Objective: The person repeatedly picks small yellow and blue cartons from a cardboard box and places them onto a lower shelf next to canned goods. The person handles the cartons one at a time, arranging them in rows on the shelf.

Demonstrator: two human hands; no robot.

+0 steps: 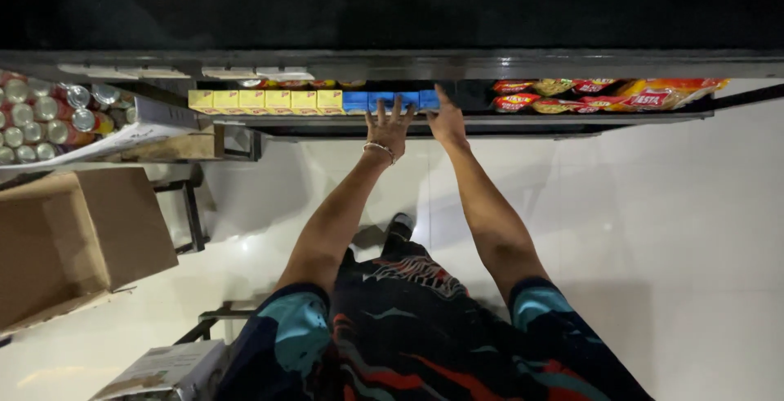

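Both my arms reach down to a low shelf (490,119) of a dark rack. My left hand (387,129), with a bracelet on the wrist, has its fingers spread and rests on the row of blue boxes (357,102). My right hand (446,118) presses against the right end of the same blue row, fingers extended toward the boxes. Neither hand clearly grips a box. To the left of the blue ones, yellow boxes (265,100) stand in a line on the same shelf.
Red and orange snack packets (604,95) lie at the shelf's right. An open cardboard box (73,238) sits on a metal stand at left, beside a tray of cans (49,119). Another carton (163,368) is at the bottom left. White tiled floor (653,229) lies below.
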